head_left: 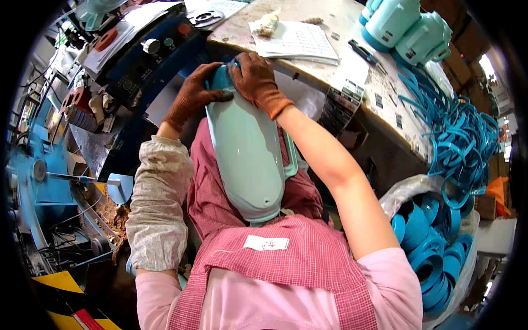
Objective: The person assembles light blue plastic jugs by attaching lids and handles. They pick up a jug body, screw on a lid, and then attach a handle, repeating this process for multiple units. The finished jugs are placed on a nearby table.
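Note:
A pale green plastic jug body (245, 154) with a side handle (291, 157) lies lengthwise across my lap, one end against my apron. At its far end is a darker teal-blue base ring (220, 80). My left hand (192, 96), in a brown work glove, grips the left side of that ring, thumb across the near edge. From the right, my gloved right hand (256, 80) wraps over the same end, fingers on the ring. My palms hide part of the ring, so I cannot tell whether it is fully seated.
Ahead is a worktable (231, 34) bearing papers (297, 44), a black cutter (361, 52) and several finished green jugs (421, 38). Blue plastic strips (459, 143) hang off its right end. A bag of teal rings (426, 264) stands at my right. A dark control box (140, 74) and blue machine (47, 165) stand left.

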A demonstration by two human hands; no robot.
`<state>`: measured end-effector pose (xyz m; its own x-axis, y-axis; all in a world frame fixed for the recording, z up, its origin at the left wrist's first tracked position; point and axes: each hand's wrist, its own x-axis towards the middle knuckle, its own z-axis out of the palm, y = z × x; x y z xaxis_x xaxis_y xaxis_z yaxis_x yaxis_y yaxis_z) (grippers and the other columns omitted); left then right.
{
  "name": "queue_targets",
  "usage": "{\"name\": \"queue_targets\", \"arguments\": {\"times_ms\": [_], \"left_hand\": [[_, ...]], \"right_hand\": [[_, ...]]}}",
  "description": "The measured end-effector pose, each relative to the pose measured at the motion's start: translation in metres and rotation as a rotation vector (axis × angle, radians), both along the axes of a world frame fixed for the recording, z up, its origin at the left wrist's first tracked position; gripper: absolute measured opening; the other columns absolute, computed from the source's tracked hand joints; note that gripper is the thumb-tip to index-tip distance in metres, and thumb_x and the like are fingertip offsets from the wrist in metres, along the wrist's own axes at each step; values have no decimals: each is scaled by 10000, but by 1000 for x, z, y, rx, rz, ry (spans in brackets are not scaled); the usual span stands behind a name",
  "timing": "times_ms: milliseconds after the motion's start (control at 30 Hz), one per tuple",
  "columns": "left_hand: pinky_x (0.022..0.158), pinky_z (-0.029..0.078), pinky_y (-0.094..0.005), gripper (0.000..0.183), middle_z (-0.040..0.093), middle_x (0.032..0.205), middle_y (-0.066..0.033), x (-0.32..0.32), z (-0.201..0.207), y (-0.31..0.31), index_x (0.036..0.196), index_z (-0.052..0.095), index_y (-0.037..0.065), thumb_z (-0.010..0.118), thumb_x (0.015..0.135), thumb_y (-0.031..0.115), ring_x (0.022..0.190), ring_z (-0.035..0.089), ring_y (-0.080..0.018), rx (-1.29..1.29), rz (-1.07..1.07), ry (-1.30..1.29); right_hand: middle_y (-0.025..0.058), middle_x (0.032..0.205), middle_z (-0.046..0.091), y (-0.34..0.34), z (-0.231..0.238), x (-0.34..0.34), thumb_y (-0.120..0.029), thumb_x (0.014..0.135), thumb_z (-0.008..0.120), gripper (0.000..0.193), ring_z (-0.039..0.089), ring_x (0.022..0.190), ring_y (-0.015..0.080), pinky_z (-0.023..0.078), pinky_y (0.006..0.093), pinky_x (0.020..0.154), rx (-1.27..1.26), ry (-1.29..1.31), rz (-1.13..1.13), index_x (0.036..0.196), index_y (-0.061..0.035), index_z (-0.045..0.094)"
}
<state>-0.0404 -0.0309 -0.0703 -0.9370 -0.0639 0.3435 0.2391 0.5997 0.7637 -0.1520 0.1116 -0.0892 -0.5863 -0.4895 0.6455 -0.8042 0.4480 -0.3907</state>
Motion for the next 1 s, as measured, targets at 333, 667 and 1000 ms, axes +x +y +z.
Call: {"name": "queue_targets", "arguments": {"times_ms": [333, 667, 1000], "left_hand": [[1084, 293, -446, 726, 439, 1357, -188, 40, 57, 17, 1351, 420, 44, 737, 724, 227, 1275, 396, -355, -552, 154, 294], [1067, 262, -568, 258, 599, 1074, -48, -20, -12, 169, 1010, 665, 164, 644, 753, 187, 1105, 510, -256, -1177, -654, -153], [831, 462, -352, 301, 587, 846, -101, -5, 82, 65, 908, 586, 59, 754, 660, 31, 808, 575, -230, 107, -355, 37]], "right_hand": [[177, 1081, 617, 130, -33, -105, -221, 816, 685, 363, 580, 1001, 333, 463, 396, 884, -183, -95, 90, 1113, -28, 606], [132, 918, 612, 444, -33, -219, -117, 815, 692, 333, 638, 808, 267, 581, 322, 665, -1686, -606, -340, 1072, 43, 554], [115, 775, 598, 495, -46, -290, -414, 794, 709, 416, 536, 684, 219, 448, 388, 625, -883, -46, -876, 864, -15, 615]]}}
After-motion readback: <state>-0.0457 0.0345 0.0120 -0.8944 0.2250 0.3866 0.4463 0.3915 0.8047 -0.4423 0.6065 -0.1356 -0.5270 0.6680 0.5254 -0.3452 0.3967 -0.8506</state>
